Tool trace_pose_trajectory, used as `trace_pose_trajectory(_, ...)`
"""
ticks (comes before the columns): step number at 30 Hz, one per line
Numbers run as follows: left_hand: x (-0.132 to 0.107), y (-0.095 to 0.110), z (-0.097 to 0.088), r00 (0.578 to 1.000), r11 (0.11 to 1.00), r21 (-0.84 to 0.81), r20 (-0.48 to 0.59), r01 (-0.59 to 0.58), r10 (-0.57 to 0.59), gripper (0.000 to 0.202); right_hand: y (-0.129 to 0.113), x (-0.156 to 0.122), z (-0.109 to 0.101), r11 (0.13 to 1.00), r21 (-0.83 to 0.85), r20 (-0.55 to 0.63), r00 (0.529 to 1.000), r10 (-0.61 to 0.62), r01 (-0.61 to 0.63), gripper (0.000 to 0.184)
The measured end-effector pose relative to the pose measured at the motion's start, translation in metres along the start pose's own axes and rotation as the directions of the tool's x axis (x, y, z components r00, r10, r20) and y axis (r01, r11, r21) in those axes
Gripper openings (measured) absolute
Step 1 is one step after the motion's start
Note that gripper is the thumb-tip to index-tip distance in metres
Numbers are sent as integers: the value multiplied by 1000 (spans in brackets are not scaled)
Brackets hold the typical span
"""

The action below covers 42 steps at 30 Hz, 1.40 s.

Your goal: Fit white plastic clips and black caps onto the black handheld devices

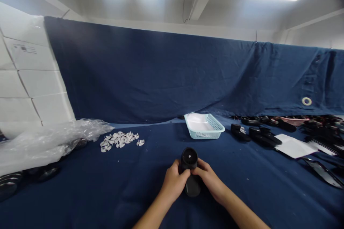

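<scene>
A black plastic housing with a round, cup-like head and a flat rounded lower part is between my two hands, just above or on the blue cloth. A small pale spot shows in the middle of its open head. My left hand grips the left side, thumb pressed near the neck below the head. From the right, my right hand grips it too, its thumb close to the left thumb. The fingers behind the housing are partly hidden.
White plastic pieces lie piled at left, beside clear plastic sheeting over black parts. A light-blue basket stands ahead. More black housings, a white sheet and a pink basket are at right. A blue curtain hangs behind.
</scene>
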<state>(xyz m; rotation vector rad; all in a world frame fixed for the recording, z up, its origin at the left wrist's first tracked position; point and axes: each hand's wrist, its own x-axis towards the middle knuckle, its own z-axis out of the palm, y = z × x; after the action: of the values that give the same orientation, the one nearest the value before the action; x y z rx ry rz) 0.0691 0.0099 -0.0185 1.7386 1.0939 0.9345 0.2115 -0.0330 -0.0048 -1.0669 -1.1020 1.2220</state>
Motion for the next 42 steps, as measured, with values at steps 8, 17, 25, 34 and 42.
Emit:
trace_pose_trajectory(8,0,2,0,1000,1000,-3,11,16,-16,22,-1,-1,-1,1000,-3,-1,1000,4,-4,35)
trace_pose_trajectory(17,0,0,1,1000,1000,-7,11,7,-7,21,1,1,-1,999,-7,-25,999,37,-37,33)
trace_pose_trajectory(25,0,-2,1,1000,1000,-24,22,-5,5,24,2,1,-2,1000,22,-14,1000,7,-7,25)
trace_pose_trajectory(34,-2,4,0,998,998,-28,28,60,-59,22,2,0,-2,1000,17,-23,1000,8,-7,24)
trace_pose_trajectory(42,-1,5,1,996,996,-46,23,82,-81,24,3,0,-4,1000,-1,-33,999,7,-7,22)
